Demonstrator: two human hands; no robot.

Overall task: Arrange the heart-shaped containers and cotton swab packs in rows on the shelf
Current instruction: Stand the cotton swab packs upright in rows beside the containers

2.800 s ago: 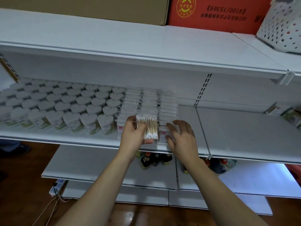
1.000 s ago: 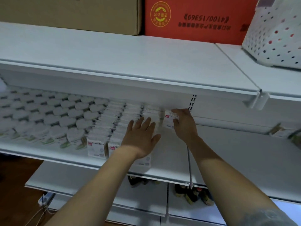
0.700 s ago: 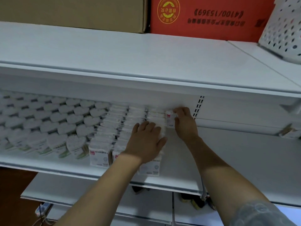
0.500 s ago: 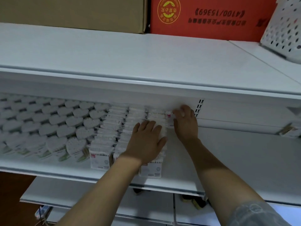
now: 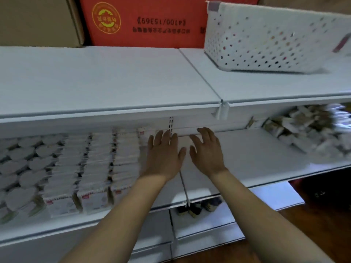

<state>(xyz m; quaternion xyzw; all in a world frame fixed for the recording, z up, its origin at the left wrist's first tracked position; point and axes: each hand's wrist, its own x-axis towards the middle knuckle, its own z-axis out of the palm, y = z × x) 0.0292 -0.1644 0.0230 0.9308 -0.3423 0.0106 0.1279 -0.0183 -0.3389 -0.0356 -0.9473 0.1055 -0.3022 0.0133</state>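
From the head camera, both hands hover palm-down over the white metal shelf (image 5: 247, 158), holding nothing; the left hand (image 5: 163, 154) has a wide grip with straight fingers, just right of the white cotton swab packs with red labels (image 5: 95, 168), which stand in rows running front to back; the right hand (image 5: 207, 150) is also wide, fingers spread; the white heart-shaped containers (image 5: 22, 168) fill rows at far left; a loose, blurred pile of packs (image 5: 311, 130) lies well apart at right.
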